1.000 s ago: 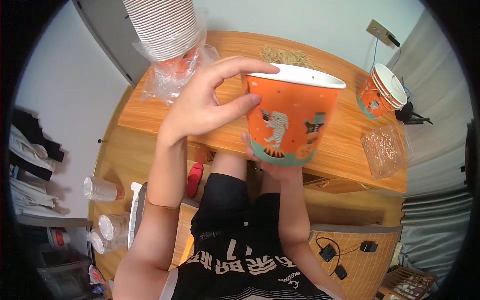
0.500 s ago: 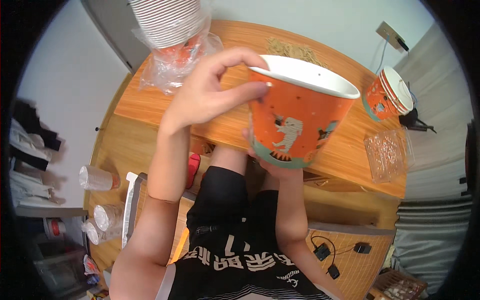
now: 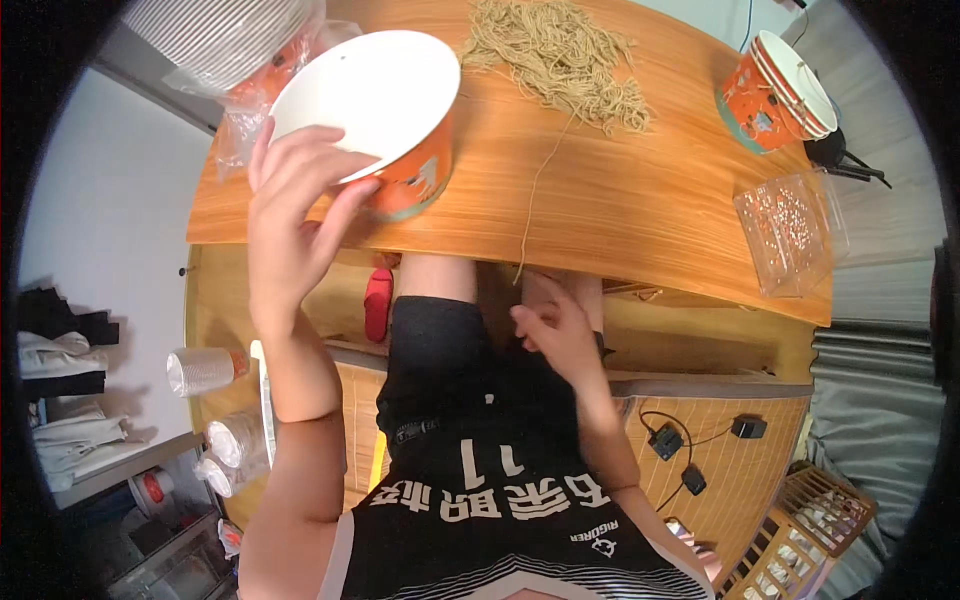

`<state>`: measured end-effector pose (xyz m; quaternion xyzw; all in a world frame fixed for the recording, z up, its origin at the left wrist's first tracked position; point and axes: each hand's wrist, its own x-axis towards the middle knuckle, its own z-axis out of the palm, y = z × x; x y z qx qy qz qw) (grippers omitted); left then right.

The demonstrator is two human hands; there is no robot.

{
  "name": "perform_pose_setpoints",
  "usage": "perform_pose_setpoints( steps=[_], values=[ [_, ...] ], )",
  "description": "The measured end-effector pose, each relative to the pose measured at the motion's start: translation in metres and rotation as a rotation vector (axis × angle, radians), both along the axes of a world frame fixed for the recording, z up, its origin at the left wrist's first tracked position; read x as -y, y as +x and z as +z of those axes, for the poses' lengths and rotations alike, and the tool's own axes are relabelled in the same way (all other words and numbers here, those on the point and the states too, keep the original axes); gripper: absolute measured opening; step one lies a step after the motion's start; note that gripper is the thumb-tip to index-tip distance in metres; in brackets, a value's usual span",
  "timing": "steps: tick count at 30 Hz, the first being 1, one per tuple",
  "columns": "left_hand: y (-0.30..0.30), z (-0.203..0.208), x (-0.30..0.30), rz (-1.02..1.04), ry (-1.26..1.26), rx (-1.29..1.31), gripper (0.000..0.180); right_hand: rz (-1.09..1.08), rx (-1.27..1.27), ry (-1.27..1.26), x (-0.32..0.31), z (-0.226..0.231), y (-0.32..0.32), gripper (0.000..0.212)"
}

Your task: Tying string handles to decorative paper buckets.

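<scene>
My left hand (image 3: 305,200) grips the rim of a large orange paper bucket (image 3: 415,175), thumb on the outside and fingers over the white inside. The bucket is at the left of the wooden table, tilted so its white interior shows. My right hand (image 3: 560,335) is just off the table's near edge, above my lap, with fingers loosely bent and apart. Close to its fingertips hangs the end of a tan string (image 3: 535,195). That strand runs back over the tabletop to a tangled pile of tan string (image 3: 560,60).
Bagged stacked buckets (image 3: 225,40) stand at the far left of the table (image 3: 640,210). At the right are a few nested orange buckets (image 3: 755,105) with string on them, and a clear plastic box (image 3: 785,235) of small bits. Wrapped bundles (image 3: 205,370) lie on the floor.
My left hand has carried the bucket leftward and tipped it so its inside shows. My right hand has let go of the bucket's underside and come down by the table edge.
</scene>
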<state>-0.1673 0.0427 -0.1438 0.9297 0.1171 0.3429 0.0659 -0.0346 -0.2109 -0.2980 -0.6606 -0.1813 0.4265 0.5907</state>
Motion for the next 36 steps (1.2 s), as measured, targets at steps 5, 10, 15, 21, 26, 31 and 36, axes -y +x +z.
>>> perform_pose_setpoints(
  steps=[5, 10, 15, 21, 26, 31, 36],
  values=[
    [0.008, -0.024, 0.033, -0.044, -0.146, 0.443, 0.024, -0.097, -0.168, 0.189, -0.030, 0.002, -0.010, 0.022],
    [-0.022, -0.090, 0.111, -0.013, -1.052, 0.299, 0.020, 0.152, 0.430, 0.167, 0.006, 0.027, -0.038, 0.018],
    [-0.004, -0.084, 0.133, -0.634, -1.970, -0.201, 0.046, 0.410, 0.723, 0.258, 0.032, 0.027, -0.044, 0.012],
    [0.013, -0.047, 0.116, -0.634, -1.856, 0.309, 0.026, 0.498, 0.722, 0.123, 0.041, 0.017, -0.027, 0.013],
    [0.009, 0.010, 0.088, -0.768, -1.509, 0.447, 0.037, 0.508, 0.758, 0.056, 0.060, 0.010, -0.006, 0.014],
    [-0.007, 0.061, 0.045, -0.627, -0.865, 0.526, 0.041, 0.353, 0.571, -0.043, 0.079, 0.038, 0.019, 0.014],
    [-0.060, 0.075, -0.009, -0.226, -0.524, 0.532, 0.039, 0.257, 0.920, 0.120, 0.061, 0.112, 0.040, 0.004]
  ],
)
